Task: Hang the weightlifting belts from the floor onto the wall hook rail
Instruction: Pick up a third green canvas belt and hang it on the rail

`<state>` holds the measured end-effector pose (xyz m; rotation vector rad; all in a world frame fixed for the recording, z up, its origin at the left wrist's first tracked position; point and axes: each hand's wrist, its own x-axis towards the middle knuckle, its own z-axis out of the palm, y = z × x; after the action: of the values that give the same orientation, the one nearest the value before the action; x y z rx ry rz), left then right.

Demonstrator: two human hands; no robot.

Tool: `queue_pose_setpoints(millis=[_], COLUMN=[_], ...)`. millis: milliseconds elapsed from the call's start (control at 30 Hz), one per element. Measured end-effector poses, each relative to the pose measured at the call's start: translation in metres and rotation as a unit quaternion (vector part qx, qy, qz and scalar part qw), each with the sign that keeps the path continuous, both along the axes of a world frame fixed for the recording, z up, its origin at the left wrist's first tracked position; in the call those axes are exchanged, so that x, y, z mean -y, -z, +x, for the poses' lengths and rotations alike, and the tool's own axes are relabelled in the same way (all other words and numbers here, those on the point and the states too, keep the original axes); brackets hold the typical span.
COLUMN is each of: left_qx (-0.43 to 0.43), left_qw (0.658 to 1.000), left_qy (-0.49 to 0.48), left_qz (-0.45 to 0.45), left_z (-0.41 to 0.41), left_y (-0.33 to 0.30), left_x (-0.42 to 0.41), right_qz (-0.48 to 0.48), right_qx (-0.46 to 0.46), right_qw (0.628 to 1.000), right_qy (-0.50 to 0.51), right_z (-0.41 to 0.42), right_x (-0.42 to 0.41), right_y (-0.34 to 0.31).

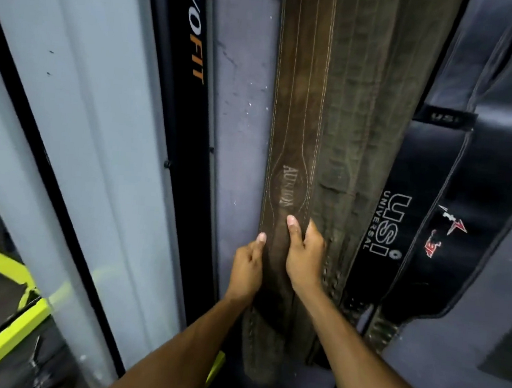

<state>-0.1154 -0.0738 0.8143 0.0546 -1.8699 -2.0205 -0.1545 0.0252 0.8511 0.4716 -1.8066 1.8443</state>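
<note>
Belts hang flat against the grey wall point(241, 99); we hold the brown belt point(299, 104) (stamped AURION). Our left hand point(246, 270) pinches its left edge, our right hand point(303, 260) curls round its right edge. Just beside hangs a black belt point(402, 206) marked USI UNIVERSAL.
</note>
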Motion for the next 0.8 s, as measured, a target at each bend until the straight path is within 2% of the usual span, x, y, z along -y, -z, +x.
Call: queue_pose_setpoints(millis=[133,267,400,533,633,700,800], left_qx=[-0.002,0.067,0.110,0.123,0.114,0.115,0.150], left_qw=[0.999,0.993,0.988,0.987,0.983,0.979,0.963], left_qy=[0.029,0.098,0.103,0.096,0.132,0.135,0.122], left_qz=[0.018,-0.003,-0.034,-0.048,-0.056,-0.106,-0.186], left_z=[0.014,0.043,0.067,0.068,0.070,0.072,0.074], left_y=[-0.002,0.038,0.080,0.083,0.083,0.081,0.075], left_x=[0.001,0.016,0.025,0.036,0.047,0.052,0.057], right_qz=[-0.037,-0.006,0.019,0.010,-0.016,0.001,0.086], right_qx=[0.040,0.127,0.182,0.180,0.195,0.198,0.202], right_qw=[0.993,0.979,0.975,0.979,0.976,0.977,0.974], right_qy=[-0.102,-0.157,-0.129,-0.100,-0.096,-0.081,-0.059], right_z=[0.017,0.042,0.055,0.067,0.074,0.079,0.091], right_x=[-0.009,-0.023,-0.024,-0.012,-0.004,-0.002,-0.005], right_y=[0.019,0.080,0.108,0.104,0.105,0.104,0.097])
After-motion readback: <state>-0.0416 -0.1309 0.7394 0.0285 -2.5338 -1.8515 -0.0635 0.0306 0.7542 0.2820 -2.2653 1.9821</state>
